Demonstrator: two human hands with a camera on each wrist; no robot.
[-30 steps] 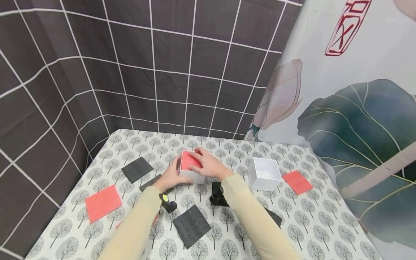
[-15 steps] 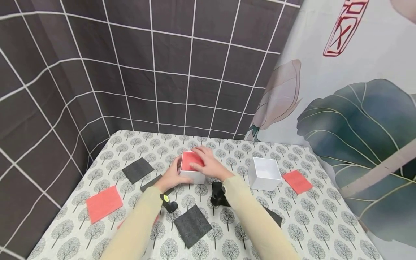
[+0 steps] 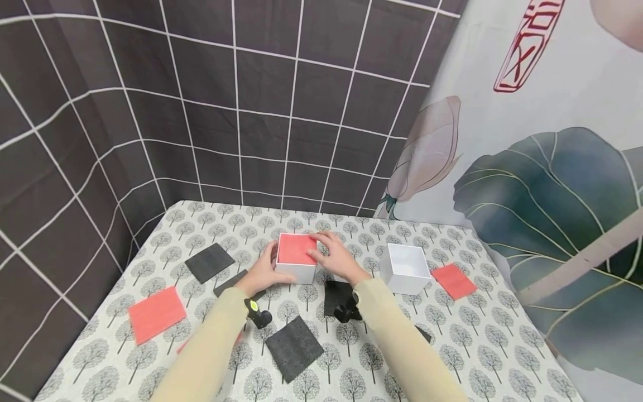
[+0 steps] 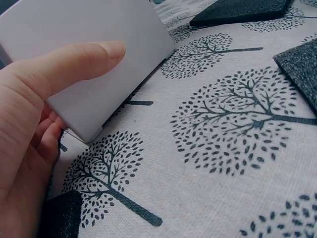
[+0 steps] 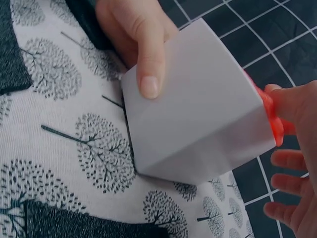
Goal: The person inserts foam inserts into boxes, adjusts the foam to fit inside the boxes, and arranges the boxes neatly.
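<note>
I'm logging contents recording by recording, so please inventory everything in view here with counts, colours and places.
Held box: 1, white, centre
Open box: 1, white, right
Red squares: at least 4, red; left, front left (mostly hidden), right of the open box, in the held box's mouth
Black squares: 5, black; two left of the held box, one front centre, two front right (partly hidden)
Tablecloth: 1, white with dark trees, underneath
Grid curtain: 1, dark with white lines, back and left
Floral curtain: 1, pale, right
Wrist cameras: 2, black, one per wrist
Sleeves: 2, cream, front
Left hand: 1, bare, gripping the held box
Right hand: 1, bare, touching its red square
</note>
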